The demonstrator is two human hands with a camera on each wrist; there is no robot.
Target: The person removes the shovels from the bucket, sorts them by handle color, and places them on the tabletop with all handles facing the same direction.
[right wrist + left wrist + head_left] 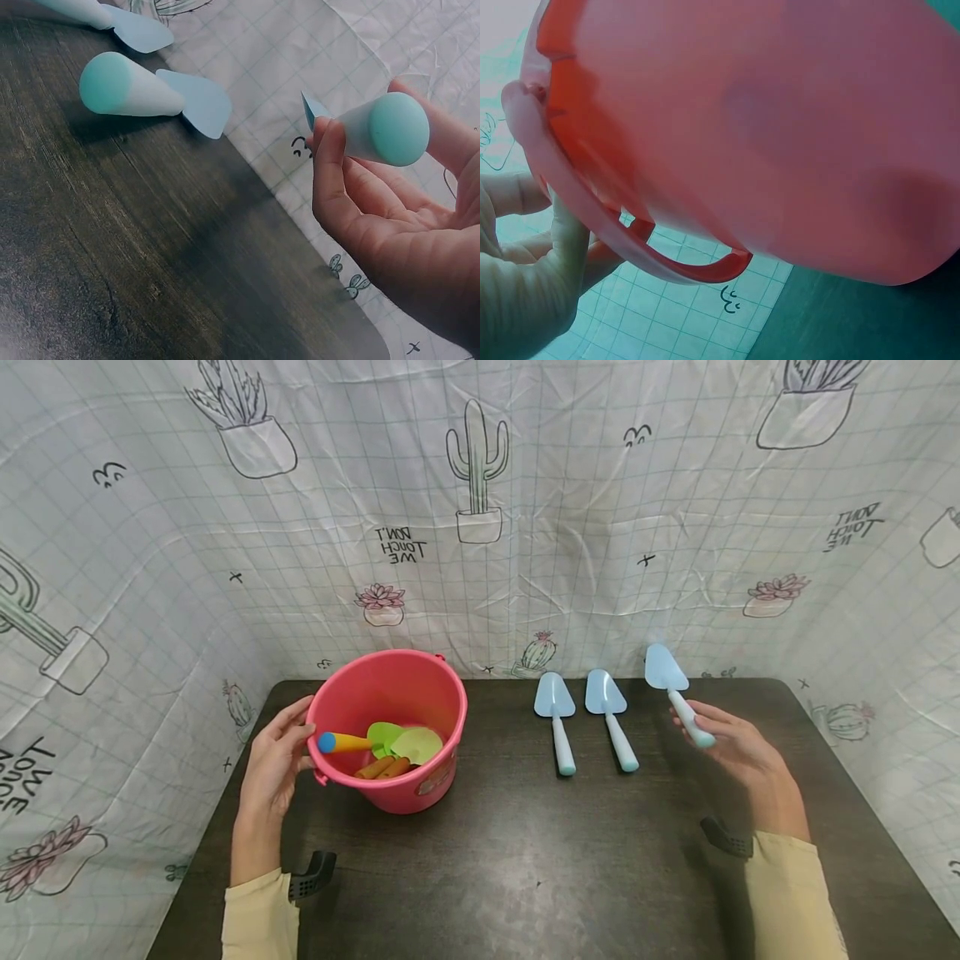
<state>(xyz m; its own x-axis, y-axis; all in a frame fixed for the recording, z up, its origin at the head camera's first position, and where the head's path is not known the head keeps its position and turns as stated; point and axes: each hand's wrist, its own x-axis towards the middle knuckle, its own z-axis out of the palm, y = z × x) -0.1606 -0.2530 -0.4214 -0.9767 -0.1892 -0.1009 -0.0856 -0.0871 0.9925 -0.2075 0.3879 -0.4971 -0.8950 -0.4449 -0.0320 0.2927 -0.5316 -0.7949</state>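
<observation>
On the left of the head view, my left hand (272,770) grips the rim of a pink toy bucket (408,795), thumb at the lip. The bucket's handle (660,262) hangs down its outer wall in the left wrist view. Inside the bucket lie green toy shovels (417,746), a blue-tipped yellow handle (347,742) and orange handles (384,767). My right hand (738,748) holds a light blue toy trowel (686,714) by its white handle, between thumb and fingers. The right wrist view shows its mint handle end (401,129) raised over the table.
Two more light blue trowels (562,747) (620,742) lie side by side at the table's back, blades toward the wall. A patterned cloth (585,552) encloses the dark wooden table (525,885) at the back and sides. Each wrist wears a black camera mount (313,875).
</observation>
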